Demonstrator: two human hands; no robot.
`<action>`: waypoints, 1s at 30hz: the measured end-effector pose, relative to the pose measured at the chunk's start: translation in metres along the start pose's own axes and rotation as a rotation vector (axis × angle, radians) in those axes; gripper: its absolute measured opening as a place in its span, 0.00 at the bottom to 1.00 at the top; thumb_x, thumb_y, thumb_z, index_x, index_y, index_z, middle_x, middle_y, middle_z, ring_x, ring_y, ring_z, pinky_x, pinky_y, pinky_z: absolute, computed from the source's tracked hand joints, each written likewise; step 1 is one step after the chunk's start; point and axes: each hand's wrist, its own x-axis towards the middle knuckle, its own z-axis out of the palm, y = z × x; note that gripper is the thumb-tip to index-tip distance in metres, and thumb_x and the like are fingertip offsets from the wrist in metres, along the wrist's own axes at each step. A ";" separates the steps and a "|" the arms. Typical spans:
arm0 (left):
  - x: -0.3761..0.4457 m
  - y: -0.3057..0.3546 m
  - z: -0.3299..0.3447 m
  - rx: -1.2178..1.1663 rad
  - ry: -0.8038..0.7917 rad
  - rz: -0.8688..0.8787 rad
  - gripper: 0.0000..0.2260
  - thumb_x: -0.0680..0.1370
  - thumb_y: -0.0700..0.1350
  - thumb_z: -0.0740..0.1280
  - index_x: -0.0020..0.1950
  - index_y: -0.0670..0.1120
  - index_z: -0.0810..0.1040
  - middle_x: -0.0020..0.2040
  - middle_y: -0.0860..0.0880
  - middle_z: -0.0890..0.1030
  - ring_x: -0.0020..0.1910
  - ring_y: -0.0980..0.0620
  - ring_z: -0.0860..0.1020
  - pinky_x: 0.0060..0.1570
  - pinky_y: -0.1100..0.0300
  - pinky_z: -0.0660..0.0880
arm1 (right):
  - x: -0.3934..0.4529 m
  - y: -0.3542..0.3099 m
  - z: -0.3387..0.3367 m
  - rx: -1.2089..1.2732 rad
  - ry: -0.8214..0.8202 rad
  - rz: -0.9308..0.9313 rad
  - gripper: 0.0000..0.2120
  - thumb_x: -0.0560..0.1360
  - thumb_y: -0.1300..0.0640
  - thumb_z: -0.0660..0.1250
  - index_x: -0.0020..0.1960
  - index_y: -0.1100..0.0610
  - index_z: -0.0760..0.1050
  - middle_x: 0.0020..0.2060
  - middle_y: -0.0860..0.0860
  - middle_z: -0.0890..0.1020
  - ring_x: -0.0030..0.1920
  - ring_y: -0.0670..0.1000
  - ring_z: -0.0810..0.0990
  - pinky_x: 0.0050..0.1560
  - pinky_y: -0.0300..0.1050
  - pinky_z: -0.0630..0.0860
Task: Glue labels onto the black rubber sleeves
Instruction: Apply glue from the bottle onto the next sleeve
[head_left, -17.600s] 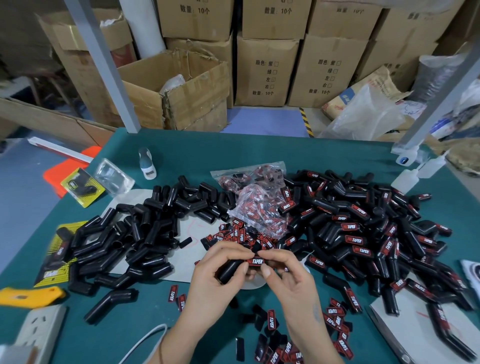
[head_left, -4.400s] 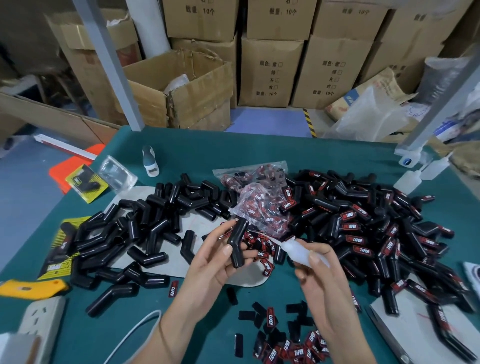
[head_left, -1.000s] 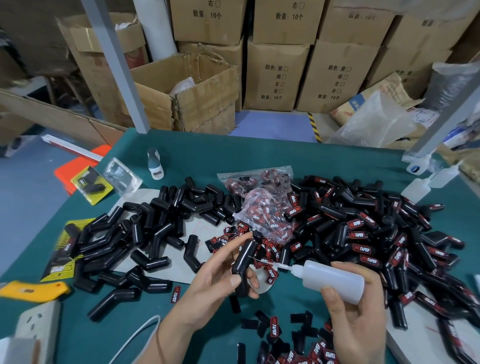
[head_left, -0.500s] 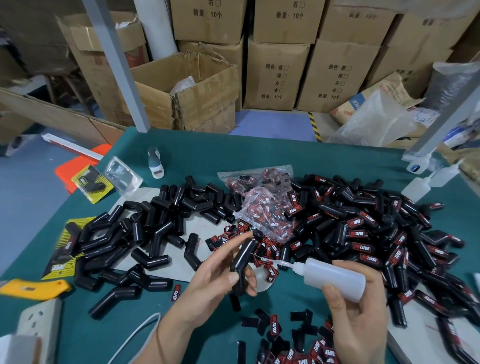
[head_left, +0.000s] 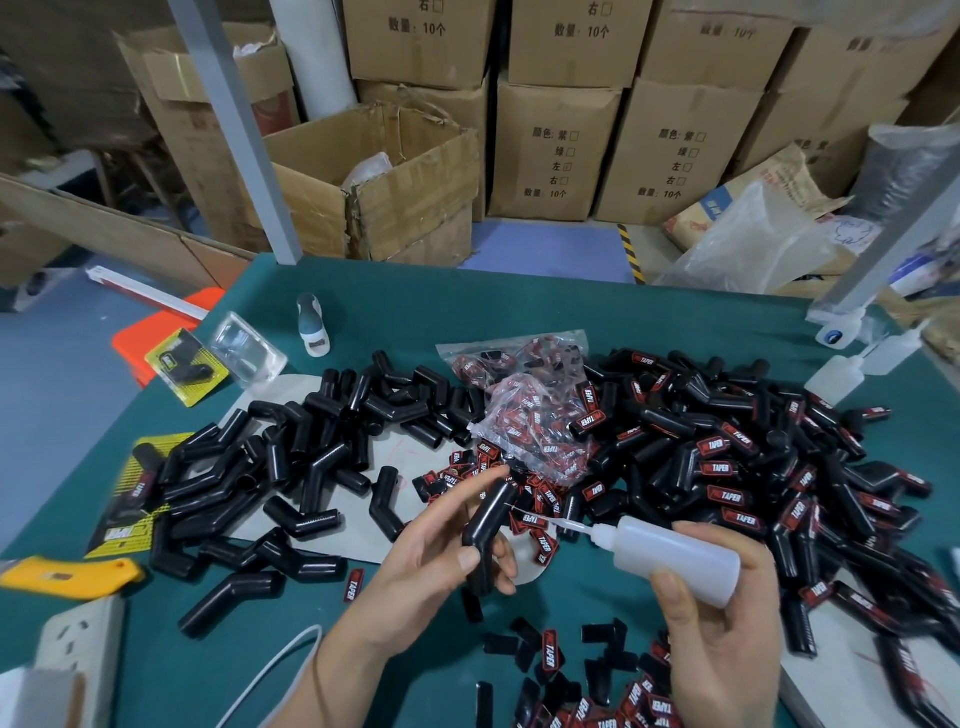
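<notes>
Nozzle drawn back rightward, clear of the sleeve.
Left hand (head_left: 431, 551) pinched the light, pliable bent sleeve (head_left: 485, 525) mid-body; right hand (head_left: 727, 618) wrapped the soft glue bottle (head_left: 675, 553).

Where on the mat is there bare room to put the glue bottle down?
Bare green mat runs along the far edge, between the small white bottle and the label bag. The middle is crowded: unlabelled sleeves left, labelled sleeves right, loose labels nearest the person.
</notes>
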 end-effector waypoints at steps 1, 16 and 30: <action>0.000 0.000 0.000 -0.002 0.000 0.000 0.29 0.82 0.40 0.66 0.83 0.46 0.64 0.51 0.39 0.80 0.51 0.39 0.80 0.53 0.47 0.79 | 0.000 0.000 0.000 0.001 0.001 -0.002 0.16 0.73 0.46 0.70 0.60 0.38 0.76 0.55 0.43 0.82 0.51 0.45 0.83 0.44 0.32 0.79; 0.000 0.001 0.003 -0.002 0.015 -0.018 0.29 0.81 0.40 0.67 0.82 0.46 0.66 0.51 0.37 0.80 0.52 0.38 0.81 0.52 0.46 0.79 | -0.001 0.001 0.000 -0.009 0.013 -0.005 0.18 0.74 0.53 0.73 0.60 0.37 0.76 0.55 0.43 0.82 0.52 0.45 0.83 0.45 0.33 0.80; 0.000 0.001 0.003 0.001 0.027 -0.018 0.29 0.81 0.39 0.67 0.82 0.46 0.66 0.51 0.33 0.78 0.51 0.37 0.80 0.52 0.47 0.79 | -0.001 -0.004 0.002 0.003 0.012 -0.010 0.16 0.73 0.47 0.70 0.59 0.37 0.77 0.55 0.43 0.82 0.52 0.45 0.83 0.46 0.33 0.80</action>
